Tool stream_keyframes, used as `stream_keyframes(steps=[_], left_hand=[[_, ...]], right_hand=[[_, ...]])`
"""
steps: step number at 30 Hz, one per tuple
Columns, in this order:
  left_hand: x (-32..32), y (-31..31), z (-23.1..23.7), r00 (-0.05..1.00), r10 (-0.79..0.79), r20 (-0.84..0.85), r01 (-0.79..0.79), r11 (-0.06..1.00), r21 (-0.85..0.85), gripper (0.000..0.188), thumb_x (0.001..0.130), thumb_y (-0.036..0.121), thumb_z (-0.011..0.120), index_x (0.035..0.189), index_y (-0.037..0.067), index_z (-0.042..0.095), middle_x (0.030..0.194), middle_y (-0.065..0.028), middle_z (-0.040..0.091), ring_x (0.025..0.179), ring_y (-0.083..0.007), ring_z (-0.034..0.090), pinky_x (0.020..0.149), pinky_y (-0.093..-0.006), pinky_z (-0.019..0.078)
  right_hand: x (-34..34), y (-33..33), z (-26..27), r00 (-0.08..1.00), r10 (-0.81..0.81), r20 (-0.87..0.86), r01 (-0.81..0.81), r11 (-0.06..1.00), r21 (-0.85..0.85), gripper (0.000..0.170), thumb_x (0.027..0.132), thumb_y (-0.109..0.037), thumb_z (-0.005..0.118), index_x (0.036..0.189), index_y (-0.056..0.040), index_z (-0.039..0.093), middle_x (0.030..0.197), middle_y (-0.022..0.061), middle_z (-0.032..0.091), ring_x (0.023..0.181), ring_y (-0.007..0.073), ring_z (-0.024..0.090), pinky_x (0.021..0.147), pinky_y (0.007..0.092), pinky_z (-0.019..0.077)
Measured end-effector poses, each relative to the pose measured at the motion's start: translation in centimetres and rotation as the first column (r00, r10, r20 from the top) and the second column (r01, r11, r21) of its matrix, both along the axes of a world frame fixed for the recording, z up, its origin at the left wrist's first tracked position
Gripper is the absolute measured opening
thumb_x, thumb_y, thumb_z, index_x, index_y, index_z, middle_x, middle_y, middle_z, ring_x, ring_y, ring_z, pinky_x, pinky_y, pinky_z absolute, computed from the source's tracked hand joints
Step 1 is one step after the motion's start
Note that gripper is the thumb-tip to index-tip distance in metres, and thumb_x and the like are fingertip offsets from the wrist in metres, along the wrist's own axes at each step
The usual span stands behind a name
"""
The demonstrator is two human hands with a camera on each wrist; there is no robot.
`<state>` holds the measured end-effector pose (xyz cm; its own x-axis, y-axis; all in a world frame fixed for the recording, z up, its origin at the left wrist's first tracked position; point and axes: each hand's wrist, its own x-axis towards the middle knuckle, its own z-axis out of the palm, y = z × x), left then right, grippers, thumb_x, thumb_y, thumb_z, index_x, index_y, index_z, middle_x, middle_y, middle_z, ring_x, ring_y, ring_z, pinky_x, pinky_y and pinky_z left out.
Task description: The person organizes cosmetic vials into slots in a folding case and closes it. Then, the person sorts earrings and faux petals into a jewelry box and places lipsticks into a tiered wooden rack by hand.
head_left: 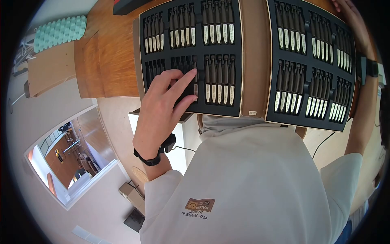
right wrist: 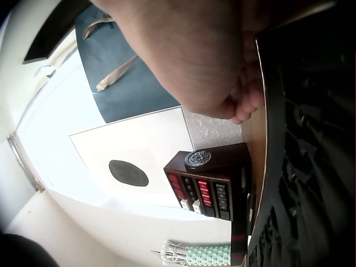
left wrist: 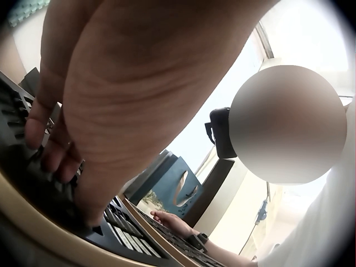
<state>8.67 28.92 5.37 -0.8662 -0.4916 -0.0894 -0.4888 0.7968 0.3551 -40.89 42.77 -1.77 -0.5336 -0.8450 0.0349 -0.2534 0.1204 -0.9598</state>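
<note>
A large brown case lies open like a book, with a black tray on each side. Rows of small dark bottle-shaped vials with white labels fill most slots, and some slots in the left tray's lower row look vacant. My left hand is over that row, pinching one dark vial between index fingertip near its neck and thumb at its lower end. The vial lies along its slot. At the far right edge of the right tray, my right hand rests beside the case, fingers relaxed; the right wrist view shows its fingertips near the rim.
The case lies on a wooden table. Behind it stand a blue-grey paper bag, a dark wooden box with red and white pieces and a mint-green bumpy vase. A cardboard box is off to the left.
</note>
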Motion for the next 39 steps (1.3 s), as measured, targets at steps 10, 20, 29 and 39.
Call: stream_keyframes(steps=[10,20,29,39], left_hand=[[-0.1,0.5,0.5,0.997,0.037,0.071,-0.039,0.999,0.018,0.05,0.083,0.011,0.082,0.131,0.009,0.07,0.112,-0.0083,0.06,0.096,-0.0258,0.062,0.082,-0.0392,0.0536],[0.1,-0.5,0.4,0.998,0.016,0.055,-0.02,0.996,0.092,0.053,0.082,0.01,0.083,0.134,0.009,0.07,0.113,-0.0097,0.06,0.099,-0.028,0.061,0.081,-0.0372,0.0511],[-0.1,-1.0,0.7,0.996,0.058,0.072,-0.07,0.982,0.177,0.049,0.082,0.011,0.083,0.13,0.009,0.072,0.111,-0.0085,0.061,0.097,-0.0275,0.062,0.081,-0.0359,0.0525],[-6.0,-6.2,2.8,0.965,-0.262,-0.021,0.261,0.965,-0.033,0.03,0.092,0.016,0.076,0.12,0.006,0.075,0.106,-0.0115,0.07,0.092,-0.0277,0.069,0.082,-0.0337,0.0543]], right_hand=[[0.2,-0.1,0.0,1.0,-0.01,-0.012,0.009,1.0,-0.005,0.028,0.106,-0.017,0.063,0.121,0.0037,0.073,0.098,0.0076,0.072,0.086,0.0142,0.064,0.08,0.0282,0.0518],[0.3,0.0,0.0,1.0,-0.025,0.008,0.025,1.0,0.003,0.028,0.106,-0.018,0.063,0.12,0.0034,0.073,0.098,0.0076,0.072,0.086,0.0145,0.064,0.08,0.0288,0.0522],[-0.1,0.0,-0.2,1.0,0.006,0.022,-0.006,1.0,-0.025,0.028,0.106,-0.019,0.063,0.119,0.0039,0.073,0.097,0.0072,0.072,0.085,0.0139,0.064,0.078,0.029,0.0521],[-0.6,0.2,-0.3,0.998,0.056,-0.025,-0.058,0.997,-0.058,0.029,0.106,-0.02,0.063,0.119,0.0041,0.074,0.098,0.0072,0.073,0.084,0.0137,0.064,0.078,0.0293,0.0525]])
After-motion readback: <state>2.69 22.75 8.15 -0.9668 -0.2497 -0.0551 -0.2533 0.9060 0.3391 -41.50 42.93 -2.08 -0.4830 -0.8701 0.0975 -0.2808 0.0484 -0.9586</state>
